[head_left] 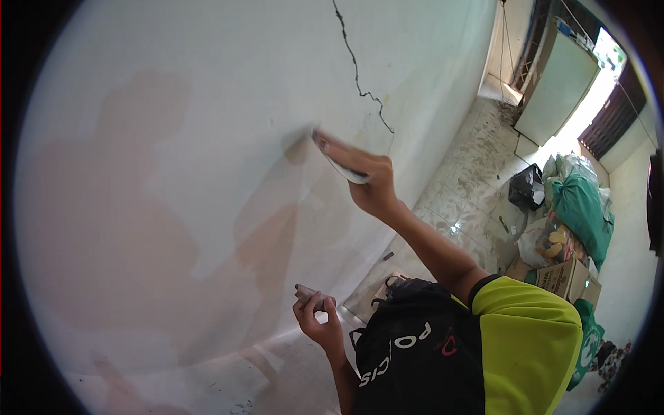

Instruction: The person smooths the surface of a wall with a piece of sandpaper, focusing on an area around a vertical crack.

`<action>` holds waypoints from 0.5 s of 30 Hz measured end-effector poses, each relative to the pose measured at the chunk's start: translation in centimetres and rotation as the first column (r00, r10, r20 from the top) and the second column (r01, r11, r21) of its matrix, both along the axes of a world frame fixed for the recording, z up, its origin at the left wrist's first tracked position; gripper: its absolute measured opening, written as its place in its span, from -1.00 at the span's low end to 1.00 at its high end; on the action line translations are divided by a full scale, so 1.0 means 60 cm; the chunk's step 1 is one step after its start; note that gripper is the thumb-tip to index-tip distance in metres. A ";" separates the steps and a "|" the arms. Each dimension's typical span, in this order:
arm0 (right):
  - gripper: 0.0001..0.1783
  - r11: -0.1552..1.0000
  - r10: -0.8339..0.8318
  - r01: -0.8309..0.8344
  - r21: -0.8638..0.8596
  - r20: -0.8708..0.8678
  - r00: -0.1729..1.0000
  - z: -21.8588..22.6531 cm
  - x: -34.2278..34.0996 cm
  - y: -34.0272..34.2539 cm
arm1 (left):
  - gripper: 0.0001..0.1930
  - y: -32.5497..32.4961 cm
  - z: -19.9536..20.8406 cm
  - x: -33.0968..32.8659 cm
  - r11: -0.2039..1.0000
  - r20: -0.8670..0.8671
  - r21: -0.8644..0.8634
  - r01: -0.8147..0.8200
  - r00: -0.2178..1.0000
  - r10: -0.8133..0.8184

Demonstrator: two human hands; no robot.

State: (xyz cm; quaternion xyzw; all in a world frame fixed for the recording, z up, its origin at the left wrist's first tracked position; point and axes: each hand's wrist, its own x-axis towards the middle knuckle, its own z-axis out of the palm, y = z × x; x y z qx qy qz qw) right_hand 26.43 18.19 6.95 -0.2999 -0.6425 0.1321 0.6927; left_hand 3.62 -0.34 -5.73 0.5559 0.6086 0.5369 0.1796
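Observation:
My right hand [377,183] is raised to the white wall [228,41], its fingers stretched along a flat, pale-edged piece [346,171]. The fingertips are blurred by motion, and most of this piece is hidden by the hand, so its kind cannot be made out. A dark patch shows on the wall just beyond the fingertips. Lower down, my left hand [325,325] pinches a small grey-brown piece [315,298] between thumb and fingers, apart from the wall. A dark jagged crack [356,76] runs down the wall above my right hand.
To the right lies a tiled floor [463,180] with pale smears. Along its far side are a green bag [584,214], a black container [527,187], a cardboard box [564,280] and clear plastic bags. A pale cabinet [557,86] stands by the bright doorway.

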 end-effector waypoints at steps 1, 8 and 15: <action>-0.36 0.997 -0.072 0.071 -0.021 -0.032 0.997 0.010 -0.009 0.008 | -0.77 0.000 0.001 0.002 1.000 0.011 0.000 0.010 1.000 -0.010; -0.54 0.781 -0.432 0.077 0.620 0.447 0.783 -0.029 -0.076 0.072 | -0.77 -0.023 0.004 -0.022 0.999 0.015 -0.052 0.002 1.000 -0.001; -0.20 0.842 -0.530 0.532 0.095 -0.038 0.847 -0.007 -0.061 0.085 | -0.76 -0.031 -0.023 -0.042 0.997 0.054 -0.003 -0.075 0.996 0.075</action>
